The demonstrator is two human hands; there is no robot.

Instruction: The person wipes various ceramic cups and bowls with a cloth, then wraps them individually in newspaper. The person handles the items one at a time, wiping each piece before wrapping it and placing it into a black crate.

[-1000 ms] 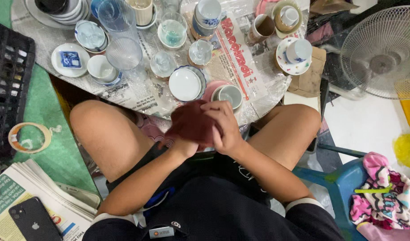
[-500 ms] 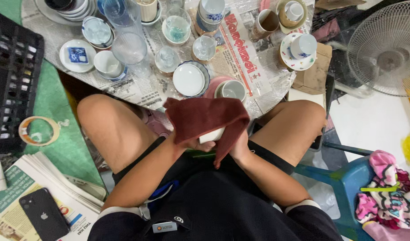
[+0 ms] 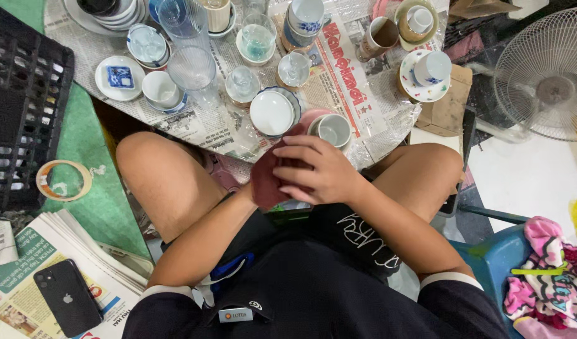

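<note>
Half a second ago the maroon cloth (image 3: 267, 182) hung spread between both hands; now I've bunched it over my lap, just below the table edge (image 3: 238, 149). Right hand (image 3: 318, 171) lies curled over it, fingers pressed together. Left hand (image 3: 258, 188) is hidden under the cloth, so I cannot tell its grip. Risk, I judge: lifting my knuckles could knock the grey cup (image 3: 334, 130) on its pink saucer (image 3: 310, 117) off the edge.

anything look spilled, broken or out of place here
Nothing spilled or broken that I can see. Both hands, the right hand over the left, bunch a dark red cloth. A black phone lies on stacked newspapers on the floor, slightly odd.
</note>
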